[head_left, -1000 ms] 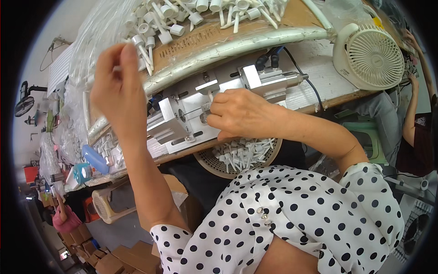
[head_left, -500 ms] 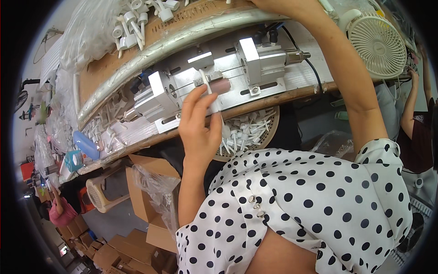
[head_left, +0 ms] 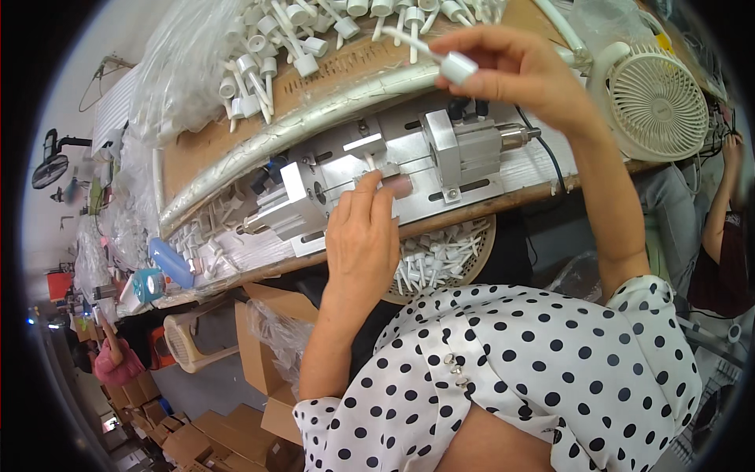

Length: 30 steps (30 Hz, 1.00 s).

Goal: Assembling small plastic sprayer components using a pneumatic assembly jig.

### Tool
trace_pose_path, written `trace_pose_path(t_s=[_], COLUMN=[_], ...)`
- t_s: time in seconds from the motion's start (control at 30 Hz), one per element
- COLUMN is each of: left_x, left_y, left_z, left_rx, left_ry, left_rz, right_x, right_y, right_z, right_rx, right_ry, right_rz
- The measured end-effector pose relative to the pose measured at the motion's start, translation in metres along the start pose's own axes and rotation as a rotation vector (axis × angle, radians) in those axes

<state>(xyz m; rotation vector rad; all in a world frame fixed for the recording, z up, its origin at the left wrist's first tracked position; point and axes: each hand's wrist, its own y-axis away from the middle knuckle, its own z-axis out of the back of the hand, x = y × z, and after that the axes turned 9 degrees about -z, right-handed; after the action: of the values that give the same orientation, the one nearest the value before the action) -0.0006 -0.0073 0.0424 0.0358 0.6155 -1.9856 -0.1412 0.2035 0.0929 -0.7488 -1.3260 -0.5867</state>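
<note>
My right hand (head_left: 523, 79) is raised over the back edge of the machine, its fingers closed on a white applicator cap (head_left: 458, 68) whose thin stem points left. My left hand (head_left: 363, 244) rests at the middle of a metal clamping fixture (head_left: 464, 153), fingers bent down and close together. Next to its fingertips are a small white piece (head_left: 370, 162) and a pinkish block (head_left: 399, 186). What the left fingertips press or hold is hidden under them. Behind the fixture, several white applicator caps (head_left: 305, 63) lie heaped on a brown board (head_left: 334, 67).
Below the bench edge, a round basket (head_left: 489, 250) holds several white caps. A white fan (head_left: 657, 102) stands at the right. Left are a blue bottle (head_left: 171, 262), an open carton (head_left: 255, 346) and a stool (head_left: 182, 346). A black cable (head_left: 560, 169) hangs at the fixture's right.
My right hand has come back from the far board with an applicator cap in it. My left hand, which held a white stemmed piece at the fixture, now has its fingers down on the fixture's middle.
</note>
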Motion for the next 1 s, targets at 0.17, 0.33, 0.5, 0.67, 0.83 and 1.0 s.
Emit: trace_pose_path(t_s=[0.17, 0.33, 0.5, 0.67, 0.83, 1.0], left_x=[0.045, 0.109, 0.128, 0.075, 0.034, -0.004], left_y=[-0.045, -0.121, -0.129, -0.079, -0.016, 0.022], left_z=[0.028, 0.023, 0.020, 0.045, 0.033, 0.004], left_rx=[-0.229, -0.469, -0.333, -0.462, -0.526, -0.395], left_ry=[0.286, -0.137, -0.260, 0.232, 0.481, 0.358], left_rz=[-0.087, 0.048, 0.039, 0.201, 0.233, 0.230], right_x=[-0.009, -0.039, -0.056, -0.055, -0.025, -0.005], right_y=[0.027, 0.016, 0.004, 0.006, -0.008, -0.064], right_z=[-0.043, -0.091, -0.097, -0.101, -0.081, -0.001], right_rx=[-0.053, 0.009, 0.028, 0.012, 0.177, -0.169], right_ry=[0.438, 0.669, 0.994, 1.108, 0.784, 1.366], right_rz=[0.300, 0.590, 0.668, 0.633, 0.359, 0.592])
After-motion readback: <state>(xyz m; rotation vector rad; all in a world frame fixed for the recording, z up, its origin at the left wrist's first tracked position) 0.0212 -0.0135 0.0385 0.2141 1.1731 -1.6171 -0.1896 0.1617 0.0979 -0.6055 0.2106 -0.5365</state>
